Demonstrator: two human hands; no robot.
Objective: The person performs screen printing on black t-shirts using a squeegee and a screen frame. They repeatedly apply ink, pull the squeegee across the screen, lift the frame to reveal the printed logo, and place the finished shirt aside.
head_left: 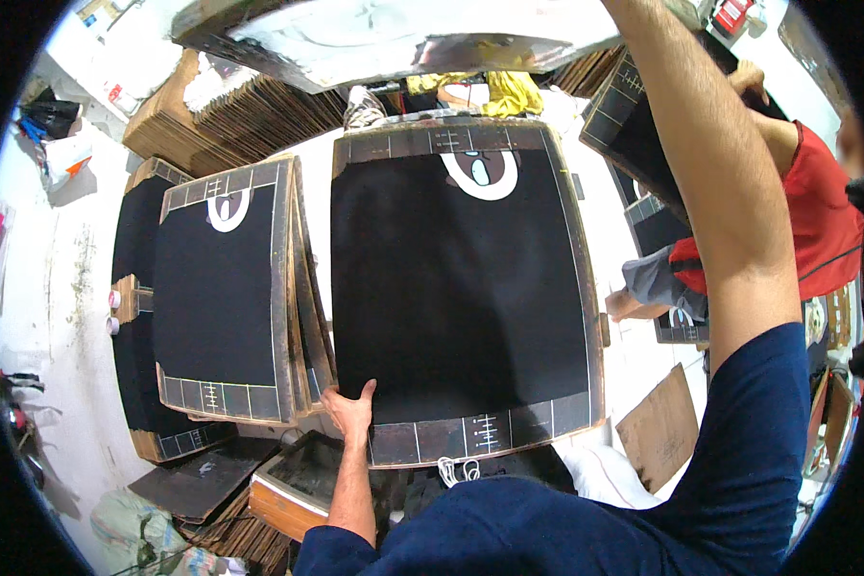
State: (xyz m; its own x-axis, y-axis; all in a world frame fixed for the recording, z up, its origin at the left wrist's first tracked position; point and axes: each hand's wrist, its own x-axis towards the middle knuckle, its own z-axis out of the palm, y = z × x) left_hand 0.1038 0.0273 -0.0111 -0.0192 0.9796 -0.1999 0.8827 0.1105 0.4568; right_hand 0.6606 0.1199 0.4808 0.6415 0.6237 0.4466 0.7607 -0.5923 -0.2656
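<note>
There it lay, the big black-faced board (451,288), square in front of you!
Stiff, it looked, and probably more awkward than heavy; its clothlike face seemed soft and easy to ruck, so the bare margins offered the best hold. Your right arm (739,182) reached past its right side, hand out of sight. A neighbouring board (223,307) sat to its left. At its lower left corner your left hand (348,413) had thumb and fingers apart; whether they clamped anything, I couldn't tell. Across its far end, a white-ringed print (480,178); along its near margin, ruled marks (488,432), too small to read.
</note>
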